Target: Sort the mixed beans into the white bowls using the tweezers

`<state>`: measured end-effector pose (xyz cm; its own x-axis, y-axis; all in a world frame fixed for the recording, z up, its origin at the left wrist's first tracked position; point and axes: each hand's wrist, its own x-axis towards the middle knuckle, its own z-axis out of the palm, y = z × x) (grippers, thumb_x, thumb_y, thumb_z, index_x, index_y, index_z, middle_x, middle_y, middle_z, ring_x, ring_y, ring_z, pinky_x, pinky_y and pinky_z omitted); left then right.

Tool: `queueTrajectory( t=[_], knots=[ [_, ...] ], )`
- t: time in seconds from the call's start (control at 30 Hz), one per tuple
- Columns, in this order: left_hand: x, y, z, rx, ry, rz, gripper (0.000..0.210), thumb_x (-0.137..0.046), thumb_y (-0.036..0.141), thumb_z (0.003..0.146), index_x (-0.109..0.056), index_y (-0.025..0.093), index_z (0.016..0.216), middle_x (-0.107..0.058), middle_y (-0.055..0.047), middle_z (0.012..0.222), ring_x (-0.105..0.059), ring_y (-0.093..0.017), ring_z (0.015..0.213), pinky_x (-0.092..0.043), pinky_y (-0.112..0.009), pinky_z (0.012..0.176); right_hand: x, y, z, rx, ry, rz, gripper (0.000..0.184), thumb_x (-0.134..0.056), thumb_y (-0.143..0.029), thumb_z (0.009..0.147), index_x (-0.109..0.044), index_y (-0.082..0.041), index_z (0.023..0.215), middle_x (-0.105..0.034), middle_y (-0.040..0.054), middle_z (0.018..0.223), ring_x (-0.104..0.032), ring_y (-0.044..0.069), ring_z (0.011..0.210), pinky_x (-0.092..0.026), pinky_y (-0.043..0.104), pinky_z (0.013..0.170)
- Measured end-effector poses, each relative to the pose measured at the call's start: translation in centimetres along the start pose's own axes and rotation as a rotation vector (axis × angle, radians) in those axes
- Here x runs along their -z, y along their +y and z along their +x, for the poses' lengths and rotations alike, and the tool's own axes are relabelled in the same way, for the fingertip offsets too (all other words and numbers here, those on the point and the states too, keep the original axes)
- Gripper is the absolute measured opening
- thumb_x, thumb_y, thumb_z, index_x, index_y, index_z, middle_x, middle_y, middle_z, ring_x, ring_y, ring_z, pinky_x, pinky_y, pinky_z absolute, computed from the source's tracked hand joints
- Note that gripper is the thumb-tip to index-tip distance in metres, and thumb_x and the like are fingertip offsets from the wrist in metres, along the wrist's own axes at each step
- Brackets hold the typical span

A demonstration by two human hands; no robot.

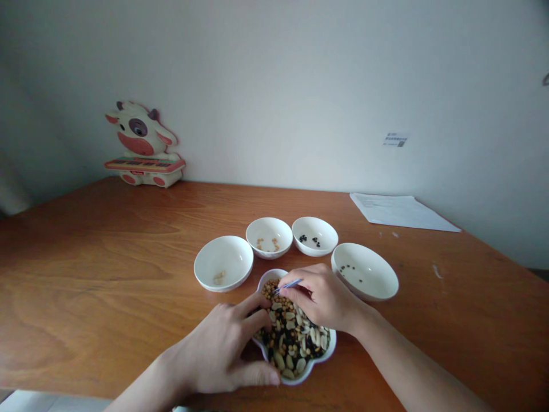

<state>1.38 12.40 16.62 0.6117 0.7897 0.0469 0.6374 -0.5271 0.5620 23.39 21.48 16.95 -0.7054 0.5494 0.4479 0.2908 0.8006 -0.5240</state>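
Note:
My right hand (319, 294) pinches a pair of light purple tweezers (290, 285), their tips down among yellow beans at the back of a flower-shaped white dish (311, 369). Peanuts (289, 363), dark beans and small yellow beans fill this dish in a mix. My left hand (231, 337) grips the dish from the left, the thumb at the front rim and the fingertips reaching over the side, close to the tweezers. Whether the tweezers hold a bean is too small to tell.
Behind the dish, four white bowls form an arc: one with pale pieces (223, 252), one with yellow beans (269, 226), one with black beans (315, 226), one with small dark beans (377, 274). A cow-shaped toy keyboard (146, 163) and papers (398, 210) lie farther back.

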Motion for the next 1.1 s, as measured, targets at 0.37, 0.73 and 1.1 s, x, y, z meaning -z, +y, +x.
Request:
queueTrajectory(
  t=[0.37,0.73,1.1],
  knots=[
    [0.11,0.16,-0.02,0.0,0.0,-0.006,0.048,-0.06,0.065,0.088,-0.059,0.021,0.107,-0.057,-0.007,0.115,-0.064,-0.027,0.09,-0.053,-0.038,0.075,-0.14,-0.16,0.08,0.01,0.005,0.002,0.01,-0.062,-0.021,0.09,-0.071,-0.017,0.088,-0.076,0.0043,0.079,-0.072,0.018,0.071,-0.053,0.028,0.069],
    [-0.15,0.0,0.03,0.004,0.0,-0.004,0.049,-0.06,0.066,0.088,-0.059,0.021,0.109,-0.057,-0.008,0.116,-0.064,-0.028,0.092,-0.055,-0.041,0.079,-0.24,0.06,0.24,0.035,0.0,0.014,0.01,-0.062,-0.018,0.09,-0.07,-0.016,0.086,-0.077,0.0037,0.082,-0.072,0.017,0.072,-0.052,0.026,0.069],
    [0.06,0.14,0.16,-0.003,-0.006,0.007,0.053,-0.054,0.069,0.089,-0.061,0.02,0.107,-0.057,-0.009,0.112,-0.064,-0.028,0.089,-0.055,-0.041,0.077,0.11,-0.22,0.2,0.05,0.067,-0.002,0.013,-0.058,-0.018,0.091,-0.069,-0.016,0.084,-0.074,0.0023,0.076,-0.068,0.015,0.064,-0.048,0.026,0.062]
  ],
)
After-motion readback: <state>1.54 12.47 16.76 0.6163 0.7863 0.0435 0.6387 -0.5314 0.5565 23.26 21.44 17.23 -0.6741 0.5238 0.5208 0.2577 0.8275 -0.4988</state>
